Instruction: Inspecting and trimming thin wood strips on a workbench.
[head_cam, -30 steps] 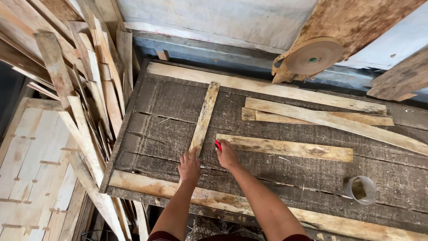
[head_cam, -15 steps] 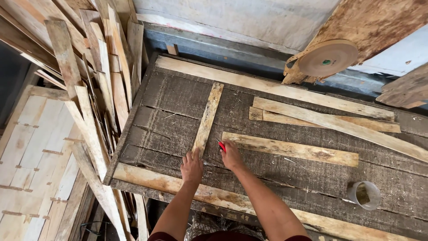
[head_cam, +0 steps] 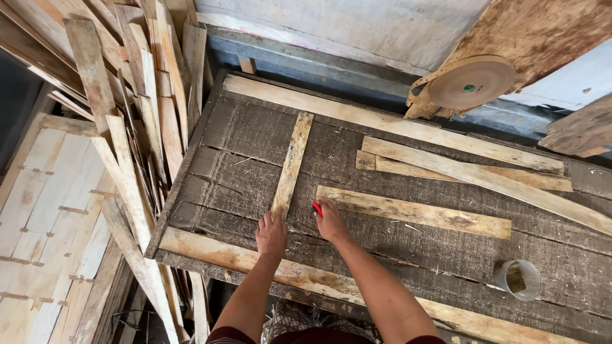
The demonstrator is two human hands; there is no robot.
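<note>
My left hand (head_cam: 271,234) rests flat on the dark wooden table (head_cam: 217,172), its fingers touching the near end of a narrow upright wooden slat (head_cam: 292,162). Just right of that slat, my right hand (head_cam: 331,220) is closed around a small red marker (head_cam: 316,207) whose tip points at the table. The left end of a short wooden slat (head_cam: 414,211) lies beside my right hand.
Two long slats (head_cam: 484,175) lie crossed at the right. Long boards edge the table's far side (head_cam: 389,122) and near side (head_cam: 217,253). A small cup (head_cam: 517,279) stands near right. Leaning planks (head_cam: 137,95) crowd the left. A round disc (head_cam: 468,81) hangs at the back.
The camera view shifted slightly to the left and down. Both hands stay at the near end of the upright slat, with the right hand still gripping the red marker.
</note>
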